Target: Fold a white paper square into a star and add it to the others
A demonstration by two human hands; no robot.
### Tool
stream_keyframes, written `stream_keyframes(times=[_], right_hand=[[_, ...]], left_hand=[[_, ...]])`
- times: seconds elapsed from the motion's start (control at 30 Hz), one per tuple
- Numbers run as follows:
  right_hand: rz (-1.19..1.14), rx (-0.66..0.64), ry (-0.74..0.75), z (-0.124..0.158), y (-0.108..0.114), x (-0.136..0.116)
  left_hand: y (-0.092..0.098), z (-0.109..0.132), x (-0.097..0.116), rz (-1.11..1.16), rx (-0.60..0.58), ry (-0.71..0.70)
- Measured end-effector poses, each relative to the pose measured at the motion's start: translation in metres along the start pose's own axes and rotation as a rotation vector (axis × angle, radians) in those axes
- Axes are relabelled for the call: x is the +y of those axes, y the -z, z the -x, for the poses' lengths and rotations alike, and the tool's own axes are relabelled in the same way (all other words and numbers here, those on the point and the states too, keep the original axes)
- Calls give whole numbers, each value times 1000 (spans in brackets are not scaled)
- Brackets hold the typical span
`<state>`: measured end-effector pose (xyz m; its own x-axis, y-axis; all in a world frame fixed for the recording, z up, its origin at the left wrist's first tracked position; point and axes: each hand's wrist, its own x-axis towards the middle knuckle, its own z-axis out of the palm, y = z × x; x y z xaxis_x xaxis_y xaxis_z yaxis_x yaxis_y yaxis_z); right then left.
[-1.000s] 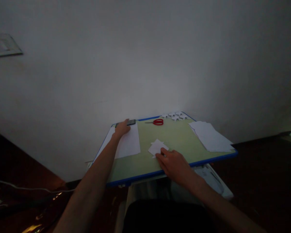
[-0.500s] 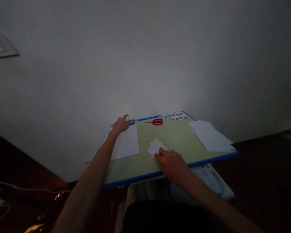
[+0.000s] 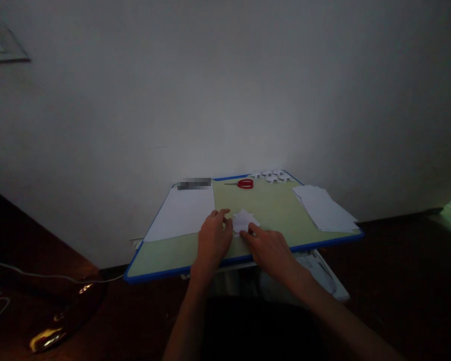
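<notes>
A small white folded paper (image 3: pixel 244 219) with pointed corners lies on the light green tabletop (image 3: pixel 270 203). My right hand (image 3: pixel 270 248) pinches its near edge between thumb and forefinger. Beside its left edge is my left hand (image 3: pixel 215 236), thumb and forefinger apart; whether a fingertip touches the paper is hard to tell in the dim light. Beyond them, red-handled scissors (image 3: pixel 244 184) lie with their blades to the left.
Several folded paper shapes (image 3: pixel 273 175) cluster at the far right corner. White sheets are stacked (image 3: pixel 325 209) on the right, and another white sheet (image 3: pixel 180 213) lies on the left below a blurred-out dark object (image 3: pixel 194 183). A wall (image 3: pixel 225 100) rises behind the table.
My left hand has come back from the dark object at the far left to the folded paper. My right hand stays at the paper's near edge. The view has shifted slightly.
</notes>
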<state>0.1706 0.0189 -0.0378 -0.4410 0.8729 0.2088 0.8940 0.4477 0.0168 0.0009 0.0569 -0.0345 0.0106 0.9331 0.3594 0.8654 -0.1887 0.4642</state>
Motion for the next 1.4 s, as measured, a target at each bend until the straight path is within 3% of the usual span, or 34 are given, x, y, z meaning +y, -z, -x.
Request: stream_keyframes(times=[0.2, 0.47, 0.67, 0.87, 1.07, 1.13, 1.23, 1.33, 1.4], right_hand=[[-62, 8, 118, -5, 0, 18], [-202, 96, 92, -5, -21, 30], [-167, 84, -13, -6, -24, 24], [-32, 15, -7, -8, -17, 11], [-21, 44, -27, -9, -18, 0], [-77, 79, -24, -8, -20, 5], [-329, 242, -74, -8, -28, 17], [-550, 450, -242, -10, -38, 28], [-613, 520, -346, -14, -43, 32]], left_hand=[[-10, 9, -1, 22, -19, 29], [-9, 6, 8, -85, -109, 91], [-5, 2, 9, -109, -173, 100], [-8, 3, 7, -147, -168, 77], [-9, 8, 7, -184, -135, 58], [-11, 12, 7, -193, -117, 50], [-14, 16, 5, -197, -84, 28], [-15, 18, 2, -183, -72, 4], [-15, 18, 1, -162, -71, -6]])
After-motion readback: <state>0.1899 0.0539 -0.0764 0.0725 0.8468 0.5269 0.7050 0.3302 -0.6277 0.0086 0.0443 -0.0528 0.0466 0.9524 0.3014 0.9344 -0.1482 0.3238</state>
